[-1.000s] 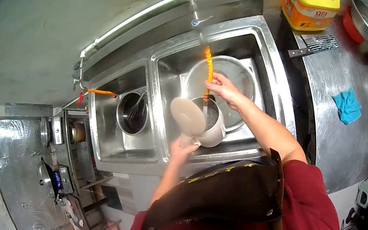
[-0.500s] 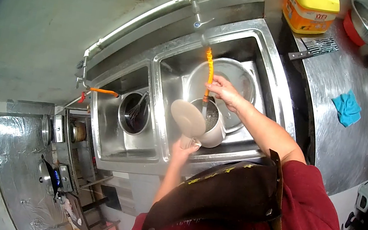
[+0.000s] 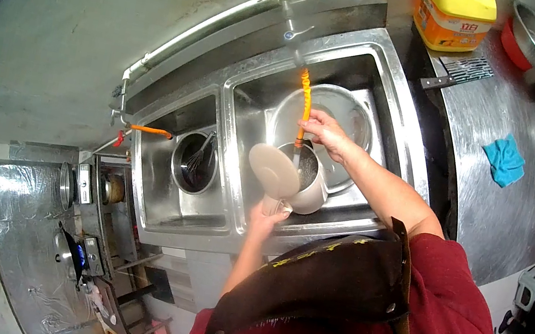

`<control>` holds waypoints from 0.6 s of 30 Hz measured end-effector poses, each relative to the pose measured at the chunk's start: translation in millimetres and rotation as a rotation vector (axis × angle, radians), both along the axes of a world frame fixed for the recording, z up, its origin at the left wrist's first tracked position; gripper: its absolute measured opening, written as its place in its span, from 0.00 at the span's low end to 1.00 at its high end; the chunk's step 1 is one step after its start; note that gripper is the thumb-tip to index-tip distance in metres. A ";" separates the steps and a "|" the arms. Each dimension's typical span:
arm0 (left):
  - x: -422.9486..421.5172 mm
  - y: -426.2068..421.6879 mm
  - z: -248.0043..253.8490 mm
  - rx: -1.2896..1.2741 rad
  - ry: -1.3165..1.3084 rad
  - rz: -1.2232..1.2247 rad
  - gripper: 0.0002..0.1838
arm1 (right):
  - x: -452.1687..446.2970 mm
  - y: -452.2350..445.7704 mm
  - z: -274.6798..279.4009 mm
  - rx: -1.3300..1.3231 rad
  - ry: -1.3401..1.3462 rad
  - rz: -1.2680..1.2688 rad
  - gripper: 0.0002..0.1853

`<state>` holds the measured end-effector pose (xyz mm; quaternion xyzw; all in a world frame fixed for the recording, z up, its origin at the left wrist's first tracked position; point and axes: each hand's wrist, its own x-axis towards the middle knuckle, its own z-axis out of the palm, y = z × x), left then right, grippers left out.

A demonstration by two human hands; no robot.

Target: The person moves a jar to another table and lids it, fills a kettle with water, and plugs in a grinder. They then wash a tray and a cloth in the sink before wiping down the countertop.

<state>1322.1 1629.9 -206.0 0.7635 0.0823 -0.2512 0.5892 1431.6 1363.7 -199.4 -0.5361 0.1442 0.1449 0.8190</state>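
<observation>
Right hand (image 3: 326, 136) pinches the orange hose (image 3: 307, 102), left hand (image 3: 265, 221) grips the pitcher handle (image 3: 275, 206), near the sink's front edge (image 3: 187, 239)!

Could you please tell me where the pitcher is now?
In the head view, the pitcher is in the larger, right-hand basin, under the orange hose, held by the left hand.

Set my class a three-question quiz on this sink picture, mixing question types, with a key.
1. What does the right hand hold? A) a ladle B) an orange hose C) a sponge
2. True or false: the lid of the jug is shut.
3. Fill in: a crumpled blue ____ lies on the steel counter.
Key: 1. B. 2. False; it stands open. 3. cloth.
</observation>
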 end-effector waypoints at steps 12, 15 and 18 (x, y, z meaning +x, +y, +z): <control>-1.0 -4.1 10.8 0.005 -0.004 0.000 0.21 | 0.4 2.2 -1.5 0.008 0.000 -0.008 0.24; -0.5 -2.0 7.1 0.004 -0.004 -0.006 0.22 | -0.4 2.5 0.4 0.025 -0.003 -0.010 0.24; -0.3 -0.2 3.7 0.022 -0.012 -0.009 0.21 | -1.9 1.4 3.8 0.033 -0.003 -0.005 0.25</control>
